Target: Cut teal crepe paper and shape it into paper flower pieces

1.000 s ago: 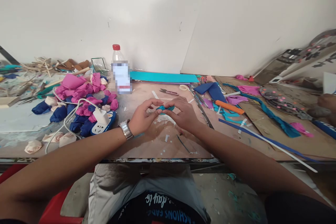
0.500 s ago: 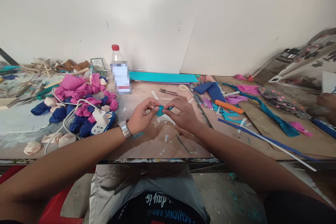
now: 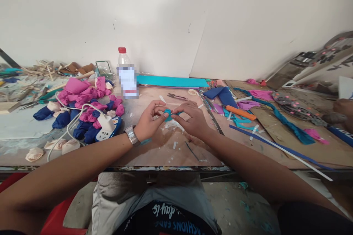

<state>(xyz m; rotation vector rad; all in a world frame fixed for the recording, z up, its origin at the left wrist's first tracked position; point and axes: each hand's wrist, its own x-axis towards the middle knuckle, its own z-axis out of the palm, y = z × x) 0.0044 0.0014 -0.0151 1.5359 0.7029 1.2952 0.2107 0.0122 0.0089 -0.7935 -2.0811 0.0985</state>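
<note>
A small teal foam piece [image 3: 167, 114], partly rolled, sits pinched between the fingertips of both my hands above the middle of the worktable [image 3: 165, 150]. My left hand [image 3: 150, 121], with a metal watch on its wrist, grips the piece's left side. My right hand [image 3: 193, 119] grips its right side, and the fingers cover most of it. The two hands touch each other at the piece.
A heap of pink, blue and cream foam rosettes [image 3: 82, 106] and a white power strip [image 3: 107, 126] lie left. A water bottle [image 3: 126, 75] and teal sheet [image 3: 172, 80] stand behind. Small scissors [image 3: 176, 97], an orange cutter [image 3: 240, 112] and foam strips lie right. Another person's hand [image 3: 343, 108] shows far right.
The teal piece has been turned and bunched tighter between my fingertips. Both hands stay in nearly the same spot over the table.
</note>
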